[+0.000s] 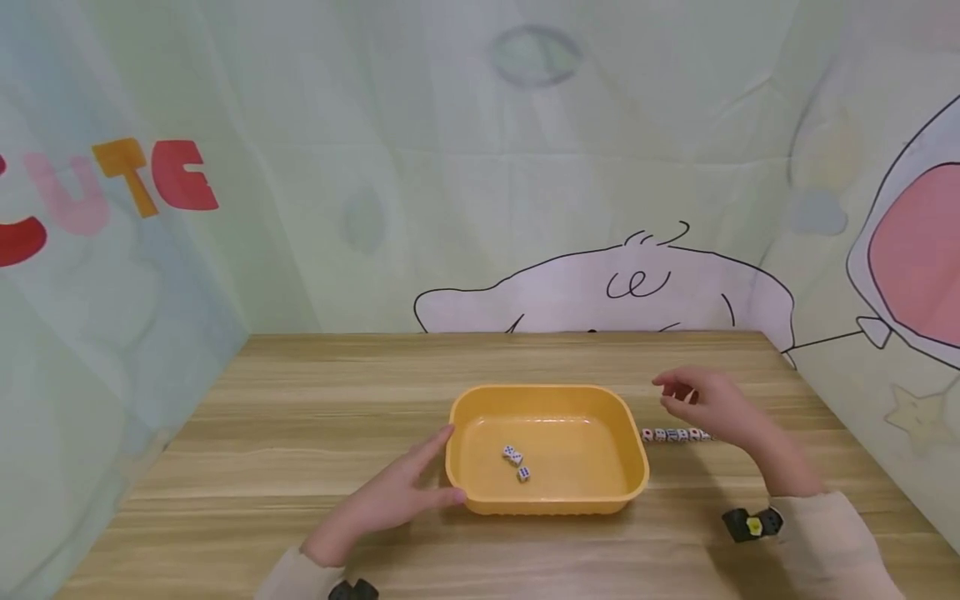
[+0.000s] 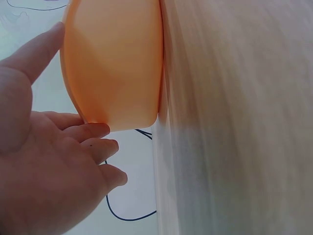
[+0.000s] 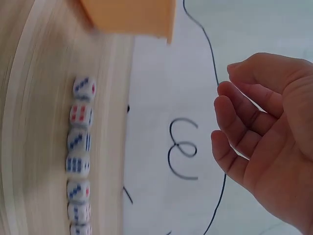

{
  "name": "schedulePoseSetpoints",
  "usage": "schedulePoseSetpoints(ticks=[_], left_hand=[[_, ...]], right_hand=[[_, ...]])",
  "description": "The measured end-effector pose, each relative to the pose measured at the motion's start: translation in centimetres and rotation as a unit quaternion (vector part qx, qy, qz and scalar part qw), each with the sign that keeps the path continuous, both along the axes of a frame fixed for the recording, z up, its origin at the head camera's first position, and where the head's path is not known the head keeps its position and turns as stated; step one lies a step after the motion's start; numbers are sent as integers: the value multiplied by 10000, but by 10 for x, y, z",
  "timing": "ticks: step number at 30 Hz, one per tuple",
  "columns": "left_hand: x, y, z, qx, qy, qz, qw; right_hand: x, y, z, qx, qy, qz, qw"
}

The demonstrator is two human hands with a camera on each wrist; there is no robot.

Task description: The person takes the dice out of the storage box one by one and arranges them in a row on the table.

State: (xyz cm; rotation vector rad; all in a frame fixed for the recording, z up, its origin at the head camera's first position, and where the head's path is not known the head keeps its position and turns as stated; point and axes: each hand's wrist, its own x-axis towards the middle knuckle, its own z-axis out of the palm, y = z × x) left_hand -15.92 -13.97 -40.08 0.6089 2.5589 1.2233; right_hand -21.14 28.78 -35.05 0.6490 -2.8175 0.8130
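An orange plastic tray stands on the wooden table with three white dice inside. My left hand rests against the tray's left wall, fingers straight, thumb along the rim. A row of several white dice lies on the table just right of the tray; in the right wrist view the same row of dice shows blue and red pips. My right hand hovers above that row with loosely curled fingers and nothing in it.
The wooden table meets a printed cloth backdrop at the back and on both sides. A wrist camera strap sits on my right sleeve.
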Motion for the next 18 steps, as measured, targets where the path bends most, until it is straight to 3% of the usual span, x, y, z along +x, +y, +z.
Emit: schedulePoseSetpoints(ticks=[18], left_hand=[[-1, 0, -1, 28, -31, 29, 10000]], right_hand=[[8, -87, -14, 94, -545, 1229, 9909]])
